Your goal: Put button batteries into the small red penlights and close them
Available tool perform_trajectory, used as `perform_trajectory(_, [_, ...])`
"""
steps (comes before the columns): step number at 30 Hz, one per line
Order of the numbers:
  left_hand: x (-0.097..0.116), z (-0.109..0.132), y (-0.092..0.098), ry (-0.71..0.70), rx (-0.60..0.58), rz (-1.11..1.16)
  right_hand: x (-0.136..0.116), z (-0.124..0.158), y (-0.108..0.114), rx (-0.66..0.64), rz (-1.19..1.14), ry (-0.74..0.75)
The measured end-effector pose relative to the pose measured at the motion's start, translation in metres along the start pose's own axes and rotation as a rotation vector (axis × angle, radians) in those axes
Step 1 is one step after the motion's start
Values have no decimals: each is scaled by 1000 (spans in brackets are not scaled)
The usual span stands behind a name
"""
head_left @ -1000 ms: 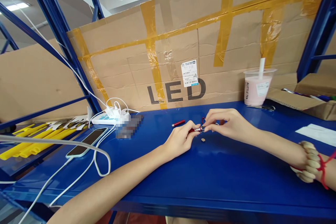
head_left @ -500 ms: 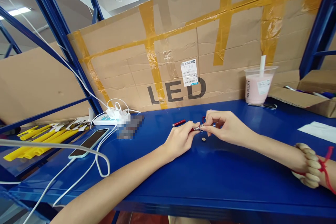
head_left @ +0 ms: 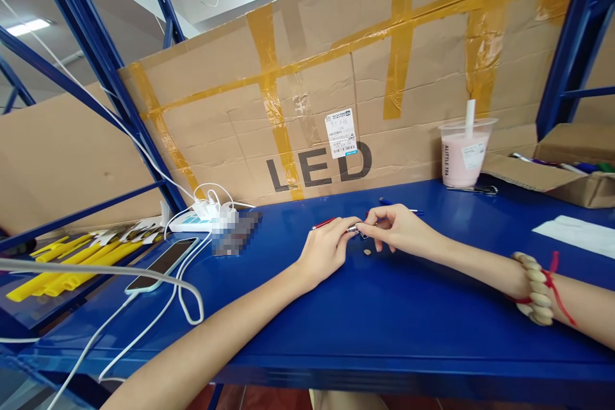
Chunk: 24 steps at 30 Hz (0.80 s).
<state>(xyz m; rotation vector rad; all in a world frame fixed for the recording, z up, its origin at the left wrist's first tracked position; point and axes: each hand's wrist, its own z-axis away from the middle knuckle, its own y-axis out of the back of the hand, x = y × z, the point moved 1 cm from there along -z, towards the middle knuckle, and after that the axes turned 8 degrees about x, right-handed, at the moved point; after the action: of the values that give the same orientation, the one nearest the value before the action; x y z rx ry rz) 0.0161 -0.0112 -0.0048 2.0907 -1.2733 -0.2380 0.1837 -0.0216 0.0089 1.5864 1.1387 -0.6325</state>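
My left hand [head_left: 325, 255] is closed in a pinch around a slim red-and-silver tube [head_left: 353, 229]; most of it is hidden by the fingers. At the tube's silver end, the thumb and forefinger of my right hand [head_left: 396, 227] are pressed together, touching it. Just below the fingertips a small round disc [head_left: 367, 252] like a button cell lies on the blue tabletop [head_left: 384, 314]. A red tube-shaped piece [head_left: 323, 223] rests behind my left hand, partly covered by it. Beyond my right hand lies a blue pen [head_left: 417, 212], partly hidden.
On the left are a phone [head_left: 163, 264], white cables [head_left: 185, 301], a power strip [head_left: 192, 223] and yellow tubes [head_left: 81, 266]. To the right stand a pink drink cup [head_left: 464, 157], an open cardboard box [head_left: 571, 170] and a paper sheet [head_left: 576, 235]. A cardboard panel [head_left: 230, 154] closes the back.
The view has shifted slightly, moving the scene a little left. My right hand has turned slightly at the tube's end, and more of the blue pen shows behind it. Both hands keep their grip.
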Motion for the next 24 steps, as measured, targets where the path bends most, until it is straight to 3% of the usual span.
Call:
perform_trajectory(8, [-2,-5,-2,109,-140,-13,7,-9,9,84,245,192])
perform_trajectory(11, [-3,-6,-2,74,-200,-46,7,-13,19,101,386,238])
perform_trajectory(15, [-7,-7,-5,-25,-263,-48,7,-16,32,-20,598,311])
perform_trajectory(20, [-9,-7,-5,-28,-362,-90,11,-17,39,-134,757,317])
perform_trajectory(24, [-1,-9,-2,-41,-338,-167,11,-19,44,5,742,281])
